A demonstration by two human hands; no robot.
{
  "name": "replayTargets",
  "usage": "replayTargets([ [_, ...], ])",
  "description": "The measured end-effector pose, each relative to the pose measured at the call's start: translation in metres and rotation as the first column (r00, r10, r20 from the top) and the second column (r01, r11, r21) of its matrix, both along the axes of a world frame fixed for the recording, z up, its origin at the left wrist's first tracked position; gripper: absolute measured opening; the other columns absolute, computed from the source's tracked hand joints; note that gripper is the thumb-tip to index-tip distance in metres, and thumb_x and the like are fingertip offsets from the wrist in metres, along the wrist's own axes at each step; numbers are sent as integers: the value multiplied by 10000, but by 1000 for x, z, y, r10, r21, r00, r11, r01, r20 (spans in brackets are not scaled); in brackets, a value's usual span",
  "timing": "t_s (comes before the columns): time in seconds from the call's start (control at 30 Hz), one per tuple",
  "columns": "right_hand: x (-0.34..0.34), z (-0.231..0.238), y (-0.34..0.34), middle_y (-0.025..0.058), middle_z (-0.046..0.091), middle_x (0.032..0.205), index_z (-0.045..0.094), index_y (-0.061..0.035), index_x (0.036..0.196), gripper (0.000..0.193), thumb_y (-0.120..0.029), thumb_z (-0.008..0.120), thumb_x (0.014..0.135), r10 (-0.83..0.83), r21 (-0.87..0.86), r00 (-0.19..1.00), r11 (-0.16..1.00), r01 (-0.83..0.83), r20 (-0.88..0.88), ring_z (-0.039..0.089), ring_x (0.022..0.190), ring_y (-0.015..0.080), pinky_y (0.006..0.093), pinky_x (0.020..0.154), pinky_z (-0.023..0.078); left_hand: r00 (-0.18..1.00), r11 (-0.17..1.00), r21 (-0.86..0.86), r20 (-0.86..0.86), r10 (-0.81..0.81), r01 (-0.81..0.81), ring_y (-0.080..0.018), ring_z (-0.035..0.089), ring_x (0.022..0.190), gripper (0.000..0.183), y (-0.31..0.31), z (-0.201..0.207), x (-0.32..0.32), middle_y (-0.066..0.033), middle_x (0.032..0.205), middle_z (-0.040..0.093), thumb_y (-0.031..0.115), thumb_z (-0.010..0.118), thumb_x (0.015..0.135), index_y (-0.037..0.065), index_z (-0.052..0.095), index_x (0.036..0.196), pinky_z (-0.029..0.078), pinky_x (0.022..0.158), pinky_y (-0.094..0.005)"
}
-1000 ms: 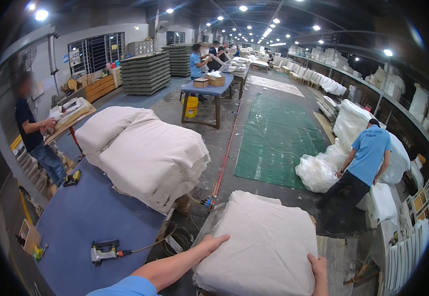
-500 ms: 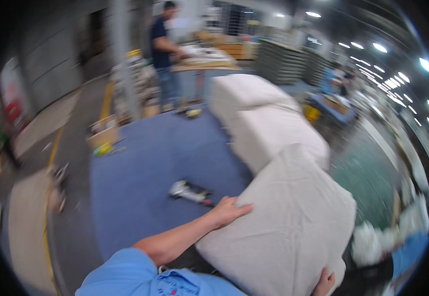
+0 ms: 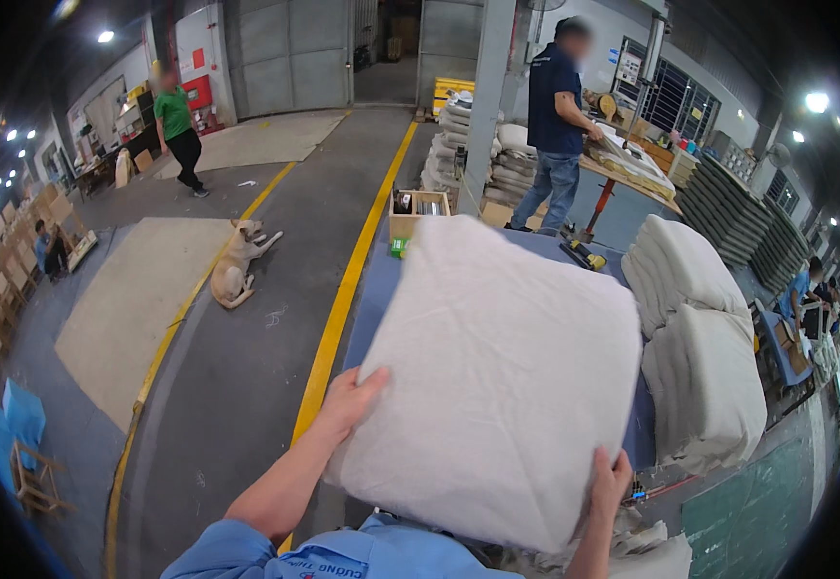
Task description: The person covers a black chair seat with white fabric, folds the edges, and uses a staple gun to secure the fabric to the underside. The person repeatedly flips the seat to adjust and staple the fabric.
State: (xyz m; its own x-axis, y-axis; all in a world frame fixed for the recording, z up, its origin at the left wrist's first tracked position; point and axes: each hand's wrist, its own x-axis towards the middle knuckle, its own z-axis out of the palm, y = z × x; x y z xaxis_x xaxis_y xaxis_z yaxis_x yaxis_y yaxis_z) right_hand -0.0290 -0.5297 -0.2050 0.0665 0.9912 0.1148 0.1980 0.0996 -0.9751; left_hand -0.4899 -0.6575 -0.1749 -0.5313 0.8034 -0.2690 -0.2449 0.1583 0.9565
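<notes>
A square, off-white cloth-covered cushion (image 3: 497, 386) is held up in front of my body, over the near part of the blue table (image 3: 374, 294). My left hand (image 3: 350, 400) grips its left edge, thumb on top and the other fingers mostly hidden underneath. At the lower right edge, my right hand (image 3: 610, 475) is closed on it with the fingertips showing. To the right of it, stacks of similar off-white cushions (image 3: 705, 372) stand on the table. The held cushion covers most of the tabletop.
A wooden box (image 3: 406, 225) and a yellow-and-black tool (image 3: 582, 255) lie at the table's far side. Beyond, a person in dark blue (image 3: 557, 106) works at another table. A dog (image 3: 235, 270) lies on the floor at left; a person in green (image 3: 177, 125) stands farther off.
My view has swung left, showing more of the floor and the dog. The cushion has come away from beside the stacks and now covers the table's middle. Both hands still hold it.
</notes>
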Motion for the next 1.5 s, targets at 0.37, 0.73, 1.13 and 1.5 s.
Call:
replayTargets([
  [0.37,-133,-134,35,225,725,1183,672,-40,1273,595,-417,790,828,237,-275,787,957,-89,570,676,1133,423,489,991,525,958,927,-356,205,201,-119,-280,632,1261,687,-42,-147,-59,-141,1403,646,463,695,1010,-7,525,1481,501,1072,-436],
  [0.73,-82,-124,107,204,739,1058,742,-56,1127,350,-285,780,865,493,-477,777,831,-286,391,717,1007,355,456,885,556,950,976,-200,281,139,-84,-235,668,1144,622,-57,-144,-44,-132,1276,691,522,587,1058,24,566,1431,544,986,-448],
  [1.13,-23,-143,185,120,684,1151,703,-78,1175,396,-253,825,840,91,-54,482,994,-90,872,593,1137,356,480,967,516,795,790,-579,373,479,-204,-207,645,1043,554,-131,-137,40,11,1249,697,671,416,1062,240,617,1347,486,787,-429],
  [1.5,15,-161,-6,104,737,874,750,-52,1002,490,-534,762,916,391,-689,876,718,-99,282,693,844,228,390,764,563,809,969,-223,546,217,-110,-344,520,1407,649,-109,-149,29,-99,1533,553,605,431,1077,140,494,1525,444,1140,-595],
])
